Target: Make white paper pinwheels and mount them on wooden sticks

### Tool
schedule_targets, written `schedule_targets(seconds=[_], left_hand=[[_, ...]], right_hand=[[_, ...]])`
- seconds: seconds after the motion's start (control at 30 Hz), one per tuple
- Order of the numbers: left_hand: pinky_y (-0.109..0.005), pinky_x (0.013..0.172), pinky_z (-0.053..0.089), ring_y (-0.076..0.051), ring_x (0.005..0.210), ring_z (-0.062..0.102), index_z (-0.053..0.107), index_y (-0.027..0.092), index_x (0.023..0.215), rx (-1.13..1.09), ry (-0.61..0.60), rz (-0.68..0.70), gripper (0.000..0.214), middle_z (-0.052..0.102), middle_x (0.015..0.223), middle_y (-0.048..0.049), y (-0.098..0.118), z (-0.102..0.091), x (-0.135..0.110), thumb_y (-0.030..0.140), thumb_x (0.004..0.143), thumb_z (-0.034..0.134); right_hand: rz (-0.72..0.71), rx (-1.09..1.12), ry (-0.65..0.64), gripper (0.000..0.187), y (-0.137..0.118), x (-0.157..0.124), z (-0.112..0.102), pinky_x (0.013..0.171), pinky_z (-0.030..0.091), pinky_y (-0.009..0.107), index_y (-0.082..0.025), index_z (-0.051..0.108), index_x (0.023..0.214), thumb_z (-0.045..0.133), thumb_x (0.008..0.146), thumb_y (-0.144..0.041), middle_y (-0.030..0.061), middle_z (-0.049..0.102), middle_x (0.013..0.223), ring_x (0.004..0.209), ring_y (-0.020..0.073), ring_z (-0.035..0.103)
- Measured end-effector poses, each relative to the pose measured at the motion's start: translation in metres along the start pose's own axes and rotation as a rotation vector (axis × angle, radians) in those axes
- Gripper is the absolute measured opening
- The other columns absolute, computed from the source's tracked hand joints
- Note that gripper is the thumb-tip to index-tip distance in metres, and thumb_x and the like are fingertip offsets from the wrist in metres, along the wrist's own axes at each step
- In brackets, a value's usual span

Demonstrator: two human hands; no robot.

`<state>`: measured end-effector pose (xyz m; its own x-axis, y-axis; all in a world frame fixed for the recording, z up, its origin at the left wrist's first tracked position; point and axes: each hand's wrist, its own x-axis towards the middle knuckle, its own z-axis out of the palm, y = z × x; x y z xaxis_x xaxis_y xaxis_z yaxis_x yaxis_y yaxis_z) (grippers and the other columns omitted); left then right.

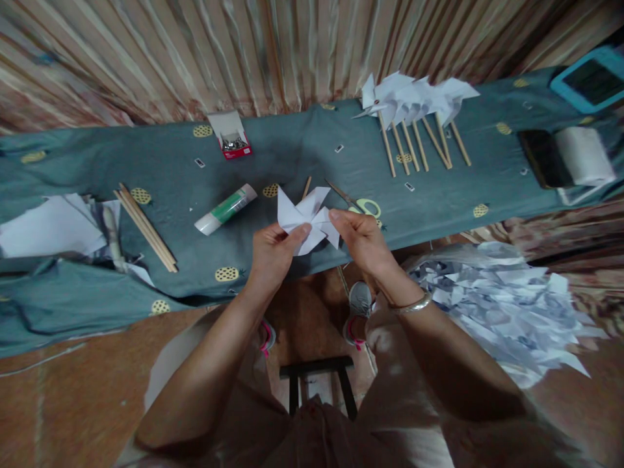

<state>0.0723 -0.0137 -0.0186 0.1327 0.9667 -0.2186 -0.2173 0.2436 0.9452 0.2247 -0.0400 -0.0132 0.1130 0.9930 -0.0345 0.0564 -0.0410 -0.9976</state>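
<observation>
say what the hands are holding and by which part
A white paper pinwheel: the left hand pinches it close to the centre, thumb on top; the right hand pinches a blade at its right side.

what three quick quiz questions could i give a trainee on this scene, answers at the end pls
1. Which wrist wears the silvery bracelet?
2. True or false: the left hand and the right hand both hold the white paper pinwheel.
3. Which colour are the handles of the scissors? (a) red (b) yellow-green (c) black

Key: 1. The right; 2. True; 3. b
</observation>
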Motion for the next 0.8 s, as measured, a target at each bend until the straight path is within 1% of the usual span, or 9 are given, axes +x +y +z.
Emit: schedule_targets(seconds=[0.2, 0.43, 0.67, 0.8], left_hand=[[-0.024, 0.058, 0.050, -0.011, 0.057, 0.060, 0.078, 0.017, 0.073, 0.017, 0.007, -0.002, 0.023, 0.075, 0.070, -0.0017, 0.0019, 0.0017, -0.0002, 0.034, 0.059, 0.085], [-0.024, 0.059, 0.050, -0.011, 0.058, 0.060, 0.078, 0.017, 0.073, 0.020, 0.026, -0.002, 0.025, 0.075, 0.071, -0.0018, 0.0003, 0.0014, 0.0002, 0.035, 0.059, 0.085], [-0.024, 0.059, 0.051, -0.012, 0.059, 0.062, 0.078, 0.017, 0.074, 0.012, 0.029, 0.000, 0.024, 0.075, 0.072, -0.0020, -0.0019, 0.0010, 0.0013, 0.035, 0.059, 0.085], [-0.024, 0.058, 0.050, -0.012, 0.058, 0.061, 0.078, 0.017, 0.073, 0.027, 0.034, 0.002, 0.024, 0.075, 0.071, -0.0019, -0.0031, 0.0006, 0.0021, 0.036, 0.060, 0.085]], right_hand=[[0.017, 0.011, -0.026, 0.054, -0.0024, -0.0009, 0.0001, 0.050, 0.031, 0.024, -0.020, 0.057, 0.063, 0.058, 0.080, -0.071, -0.0042, 0.046, 0.057, 0.056, 0.0098, 0.037], [0.002, -0.001, -0.021, 0.056, -0.0056, -0.0018, 0.0002, 0.049, 0.029, 0.023, -0.019, 0.053, 0.061, 0.058, 0.079, -0.072, -0.0045, 0.043, 0.057, 0.056, 0.0091, 0.035], [-0.006, -0.022, -0.016, 0.055, -0.0049, -0.0030, 0.0004, 0.051, 0.032, 0.024, -0.020, 0.051, 0.059, 0.057, 0.081, -0.070, -0.0039, 0.043, 0.058, 0.057, 0.0101, 0.036], [-0.008, -0.019, -0.008, 0.054, -0.0051, -0.0032, 0.0007, 0.051, 0.032, 0.024, -0.020, 0.052, 0.061, 0.056, 0.081, -0.070, -0.0041, 0.043, 0.058, 0.057, 0.0101, 0.036]])
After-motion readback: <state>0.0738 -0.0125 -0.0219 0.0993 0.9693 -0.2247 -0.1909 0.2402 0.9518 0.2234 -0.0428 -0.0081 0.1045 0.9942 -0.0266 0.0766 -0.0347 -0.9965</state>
